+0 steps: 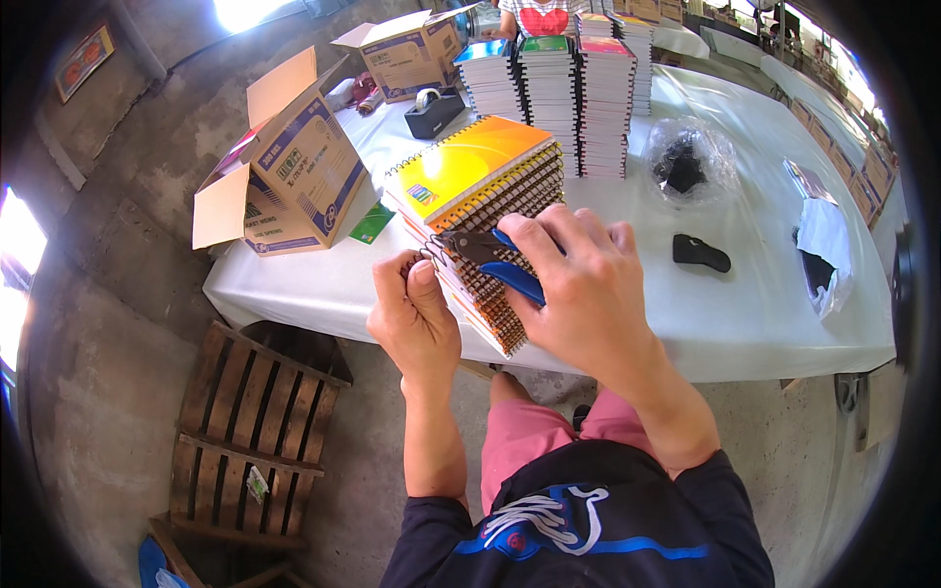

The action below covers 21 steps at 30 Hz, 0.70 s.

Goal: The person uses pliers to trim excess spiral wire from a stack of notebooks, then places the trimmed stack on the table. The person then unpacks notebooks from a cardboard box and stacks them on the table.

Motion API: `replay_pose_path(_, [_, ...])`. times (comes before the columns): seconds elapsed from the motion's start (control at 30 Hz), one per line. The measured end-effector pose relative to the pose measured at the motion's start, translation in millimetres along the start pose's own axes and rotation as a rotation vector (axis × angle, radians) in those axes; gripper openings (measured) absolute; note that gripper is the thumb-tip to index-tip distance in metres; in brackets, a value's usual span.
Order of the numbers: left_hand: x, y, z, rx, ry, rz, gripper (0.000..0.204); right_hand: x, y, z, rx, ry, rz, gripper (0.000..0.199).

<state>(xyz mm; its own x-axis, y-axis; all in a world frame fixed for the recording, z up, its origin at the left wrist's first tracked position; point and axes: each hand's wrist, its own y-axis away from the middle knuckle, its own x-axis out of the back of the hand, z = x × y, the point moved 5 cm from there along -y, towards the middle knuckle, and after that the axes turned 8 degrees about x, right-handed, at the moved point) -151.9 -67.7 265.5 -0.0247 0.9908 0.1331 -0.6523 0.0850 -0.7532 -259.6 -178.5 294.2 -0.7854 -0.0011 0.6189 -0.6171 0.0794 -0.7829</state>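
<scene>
A stack of spiral-bound notebooks (477, 171) with an orange and yellow top cover leans at the near edge of the white-covered table (745, 314). My right hand (578, 279) grips blue-handled pliers (495, 257), whose dark jaws meet the wire coil at the stack's near corner. My left hand (417, 304) pinches the end of that wire spiral right beside the jaws.
An open cardboard box (284, 171) stands at the table's left end, another (407, 49) behind it. A black tape dispenser (433, 111), tall piles of notebooks (569, 88), a clear bag of dark parts (686, 162) and a small black tool (701, 253) lie further back. A wooden pallet (250, 431) rests on the floor.
</scene>
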Motion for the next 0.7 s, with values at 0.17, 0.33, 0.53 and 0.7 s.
replay_pose_path(0.17, [1,1,-3,-0.033,-0.039,0.025,0.035,-12,3,7,0.007,-0.05,0.018,0.041])
replay_pose_path(0.33, [1,0,-3,-0.032,-0.058,0.038,0.034,-15,1,15,-0.069,-0.297,0.034,0.036])
replay_pose_path(0.53, [7,3,-3,0.119,0.175,0.025,0.034,2,6,28,-0.074,-0.377,0.07,0.038])
replay_pose_path(0.7, [2,7,-12,0.249,0.351,-0.041,0.033,11,5,40,0.081,-0.309,0.269,0.045])
